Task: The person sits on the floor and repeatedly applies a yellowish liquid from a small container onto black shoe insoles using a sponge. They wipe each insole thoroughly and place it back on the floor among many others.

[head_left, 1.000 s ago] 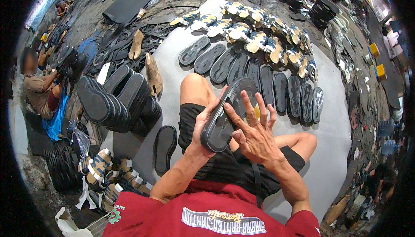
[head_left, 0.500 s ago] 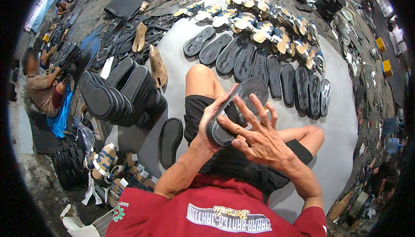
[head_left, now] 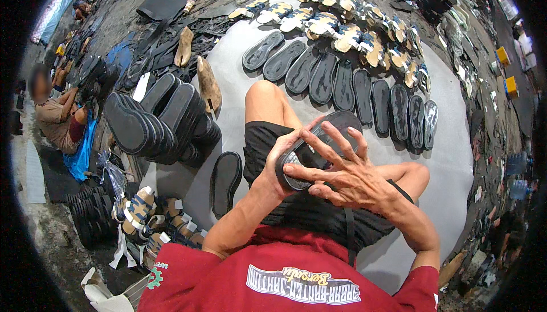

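Note:
My left hand (head_left: pixel 277 161) grips a black sandal sole (head_left: pixel 310 155) along its left edge, tilted above my lap. The sole's upper face has shiny, wet-looking streaks. Over that face my right hand (head_left: pixel 362 180) has its fingers spread, with the index fingertip at the sole's near end; whether it presses there I cannot tell. Part of the sole is hidden behind my fingers. A single black sole (head_left: pixel 226 184) lies left of my leg. Beyond my knees, several black soles (head_left: pixel 326 78) with glossy smears form a curved row on the grey sheet (head_left: pixel 439 198).
Behind the soles stand several tan sandal pieces with blue and white straps (head_left: pixel 322 25). At left are stacked black soles (head_left: pixel 130 127), a wooden shoe last (head_left: pixel 208 87) and more strapped sandals (head_left: pixel 138 209). A co-worker (head_left: pixel 57 121) sits at far left. Scraps (head_left: pixel 478 141) litter the right.
My right hand has shifted slightly across the sole, its index finger moving nearer the end by my left palm. The held sole has moved a little right and down.

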Demonstrator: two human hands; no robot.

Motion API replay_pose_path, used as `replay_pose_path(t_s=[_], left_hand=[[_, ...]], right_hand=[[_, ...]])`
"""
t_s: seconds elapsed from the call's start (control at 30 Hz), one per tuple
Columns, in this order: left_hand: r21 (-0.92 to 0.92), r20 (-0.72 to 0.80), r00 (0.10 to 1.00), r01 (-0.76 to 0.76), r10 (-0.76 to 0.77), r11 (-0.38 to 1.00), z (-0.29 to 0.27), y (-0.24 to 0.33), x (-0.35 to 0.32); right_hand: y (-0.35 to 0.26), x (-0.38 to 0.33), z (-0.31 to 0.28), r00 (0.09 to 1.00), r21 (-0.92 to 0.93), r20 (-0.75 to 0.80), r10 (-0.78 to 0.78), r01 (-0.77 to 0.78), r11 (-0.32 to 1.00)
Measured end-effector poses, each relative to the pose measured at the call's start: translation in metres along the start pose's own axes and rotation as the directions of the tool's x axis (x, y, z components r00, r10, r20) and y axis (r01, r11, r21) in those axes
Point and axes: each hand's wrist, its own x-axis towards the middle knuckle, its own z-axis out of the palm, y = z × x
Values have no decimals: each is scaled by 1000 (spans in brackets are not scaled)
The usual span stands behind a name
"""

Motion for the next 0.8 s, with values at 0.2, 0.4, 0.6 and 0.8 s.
replay_pose_path(t_s=[0.2,0.4,0.6,0.8], left_hand=[[476,-129,991,26,40,879,23,7,3],[309,-106,985,165,-139,937,-25,18,5],[517,81,935,-335,344,788,4,-12,3],[672,153,859,-453,489,586,12,-16,6]], right_hand=[[25,-6,0,976,-45,-121,-183,179,983],[32,3,-17,997,224,-66,-48,62,973],[10,8,-12,851,509,-346,395,-183,841],[-24,21,-6,789,620,-287,543,-279,733]])
